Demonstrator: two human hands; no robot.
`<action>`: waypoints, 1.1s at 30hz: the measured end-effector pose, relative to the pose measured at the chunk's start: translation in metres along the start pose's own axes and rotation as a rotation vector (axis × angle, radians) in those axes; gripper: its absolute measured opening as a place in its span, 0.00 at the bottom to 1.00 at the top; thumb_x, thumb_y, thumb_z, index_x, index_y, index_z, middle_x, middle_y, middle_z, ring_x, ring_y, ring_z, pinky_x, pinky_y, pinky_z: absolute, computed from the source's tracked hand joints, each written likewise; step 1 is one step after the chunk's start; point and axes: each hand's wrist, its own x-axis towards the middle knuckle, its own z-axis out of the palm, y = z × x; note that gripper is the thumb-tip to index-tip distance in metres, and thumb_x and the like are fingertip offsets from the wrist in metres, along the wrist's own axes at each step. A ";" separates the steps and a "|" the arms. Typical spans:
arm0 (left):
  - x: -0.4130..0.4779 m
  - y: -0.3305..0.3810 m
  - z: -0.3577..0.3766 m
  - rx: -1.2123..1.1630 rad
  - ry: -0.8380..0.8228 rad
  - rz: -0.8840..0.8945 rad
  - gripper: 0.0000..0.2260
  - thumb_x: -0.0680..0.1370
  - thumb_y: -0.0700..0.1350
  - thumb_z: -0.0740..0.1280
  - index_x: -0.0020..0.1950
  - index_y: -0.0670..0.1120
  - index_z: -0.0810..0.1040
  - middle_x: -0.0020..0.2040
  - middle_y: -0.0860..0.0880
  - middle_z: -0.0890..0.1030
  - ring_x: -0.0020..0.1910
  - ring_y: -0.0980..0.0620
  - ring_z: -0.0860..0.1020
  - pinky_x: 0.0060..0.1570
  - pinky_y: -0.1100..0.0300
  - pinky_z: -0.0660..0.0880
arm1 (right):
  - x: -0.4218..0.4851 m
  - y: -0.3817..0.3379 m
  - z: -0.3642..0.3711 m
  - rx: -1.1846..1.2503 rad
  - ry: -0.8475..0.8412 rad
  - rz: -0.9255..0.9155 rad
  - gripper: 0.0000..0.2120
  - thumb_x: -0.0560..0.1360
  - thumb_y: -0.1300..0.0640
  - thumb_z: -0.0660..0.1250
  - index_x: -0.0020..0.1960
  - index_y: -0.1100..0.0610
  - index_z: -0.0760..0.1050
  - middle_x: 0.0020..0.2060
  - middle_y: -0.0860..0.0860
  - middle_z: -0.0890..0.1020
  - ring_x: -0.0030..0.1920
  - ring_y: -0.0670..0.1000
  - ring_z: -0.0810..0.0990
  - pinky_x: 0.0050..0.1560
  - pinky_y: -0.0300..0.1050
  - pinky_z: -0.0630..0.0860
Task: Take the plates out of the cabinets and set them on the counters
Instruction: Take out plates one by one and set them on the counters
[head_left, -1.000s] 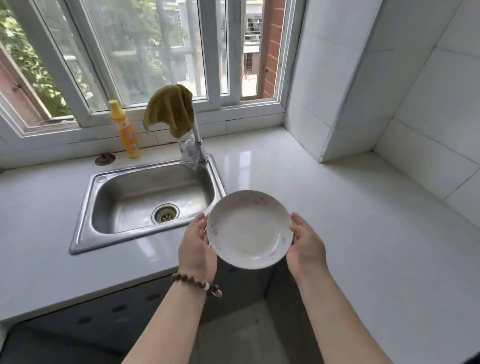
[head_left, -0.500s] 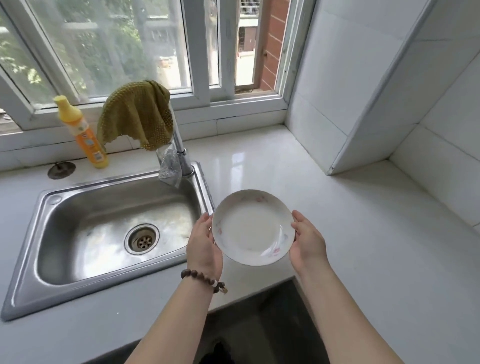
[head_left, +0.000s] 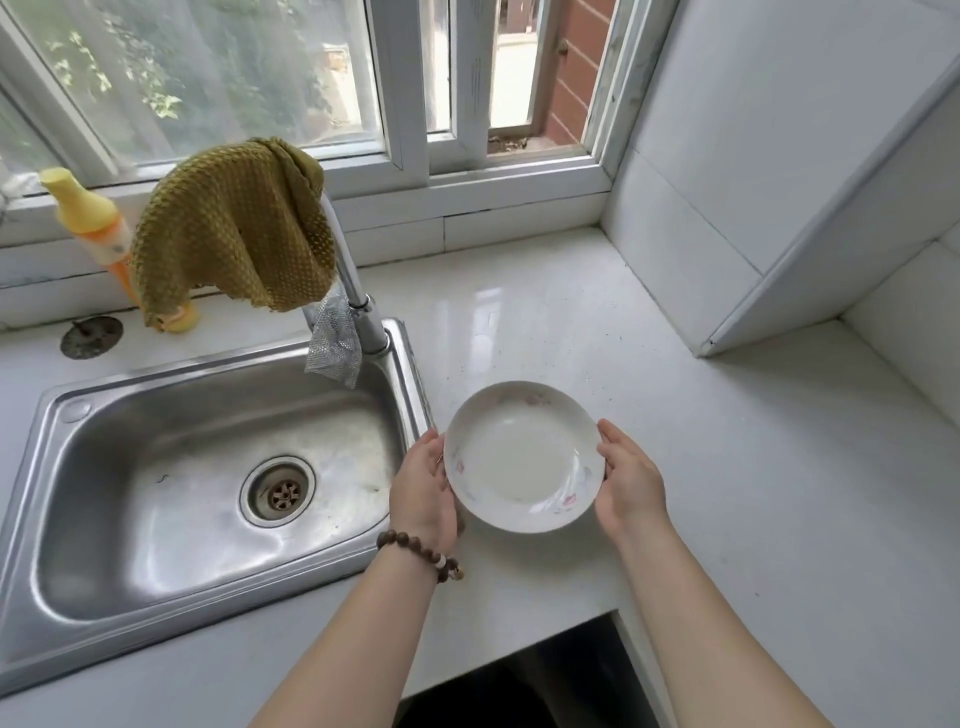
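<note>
From my head view, I hold the white plate between both hands: my left hand grips its left rim, my right hand its right rim, above the counter near its front edge, just right of the sink.

Olive cloth draped over faucet (steel sink below).

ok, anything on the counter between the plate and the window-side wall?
No. In the head view the counter is bare from the plate back to the wall tiles under the window.
</note>
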 end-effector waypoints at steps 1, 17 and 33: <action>0.003 -0.001 0.001 0.001 0.007 -0.001 0.19 0.80 0.40 0.61 0.72 0.41 0.66 0.53 0.47 0.79 0.51 0.53 0.79 0.45 0.60 0.74 | 0.004 0.000 0.000 0.000 0.002 0.007 0.22 0.77 0.71 0.57 0.71 0.63 0.69 0.67 0.56 0.75 0.63 0.55 0.75 0.60 0.48 0.73; 0.027 -0.010 0.009 -0.001 0.064 0.022 0.20 0.82 0.43 0.58 0.74 0.40 0.65 0.71 0.45 0.72 0.67 0.48 0.73 0.66 0.52 0.69 | 0.034 0.004 -0.002 -0.018 -0.008 0.064 0.21 0.78 0.71 0.57 0.71 0.64 0.68 0.67 0.58 0.74 0.62 0.55 0.75 0.61 0.47 0.72; 0.012 0.007 0.041 0.465 -0.065 0.394 0.12 0.81 0.39 0.59 0.61 0.42 0.77 0.58 0.46 0.81 0.60 0.51 0.78 0.64 0.55 0.71 | 0.019 -0.042 -0.032 -0.149 -0.057 -0.062 0.14 0.80 0.60 0.61 0.65 0.57 0.75 0.60 0.54 0.80 0.61 0.54 0.78 0.63 0.55 0.74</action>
